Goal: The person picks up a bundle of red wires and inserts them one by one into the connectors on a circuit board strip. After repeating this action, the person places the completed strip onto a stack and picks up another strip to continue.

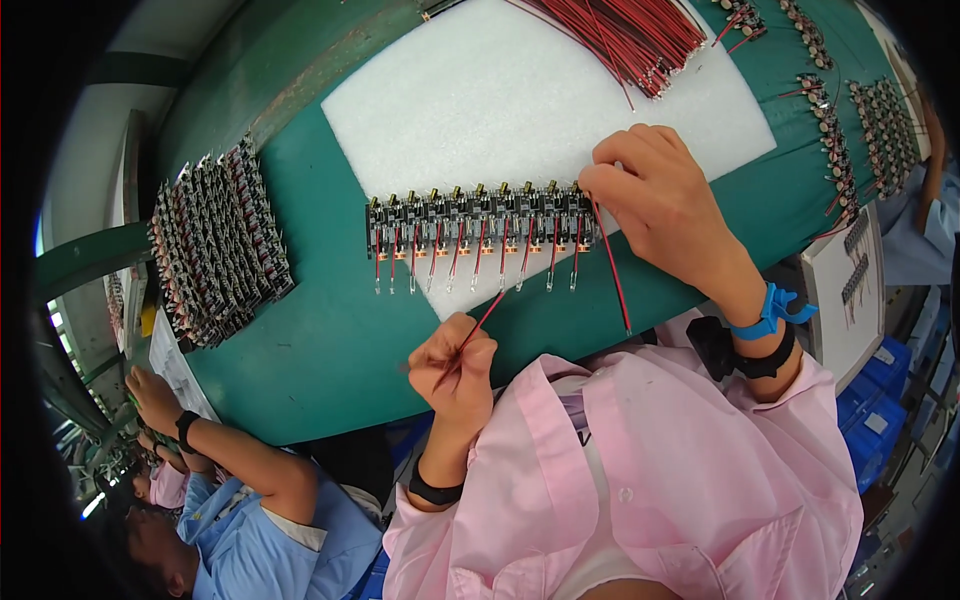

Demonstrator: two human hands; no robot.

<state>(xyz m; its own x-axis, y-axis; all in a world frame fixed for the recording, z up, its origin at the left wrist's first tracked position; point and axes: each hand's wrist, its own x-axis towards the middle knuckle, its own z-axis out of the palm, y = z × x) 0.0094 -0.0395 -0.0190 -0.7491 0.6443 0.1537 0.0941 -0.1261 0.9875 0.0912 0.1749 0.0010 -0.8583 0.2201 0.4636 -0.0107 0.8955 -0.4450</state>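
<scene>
A row of small black circuit boards (pixel 480 222) lies across the near edge of a white foam sheet (pixel 450 110), with short red and black leads hanging toward me from most of them. My right hand (pixel 655 200) pinches a red-and-black wire (pixel 615 270) at the row's right end; the wire's free end dangles over the green mat. Closer to my body, my left hand (pixel 455 365) is closed around several red and black wires (pixel 487 312), one of them pointing up toward the row.
A large bundle of red wires (pixel 640 40) rests on the foam's far part. Stacked rows of boards (pixel 220 240) sit at left on the green mat (pixel 310 360). More board strips (pixel 835 140) lie at right. A co-worker in blue (pixel 270 500) sits at left; another person's sleeve (pixel 905 220) shows at far right.
</scene>
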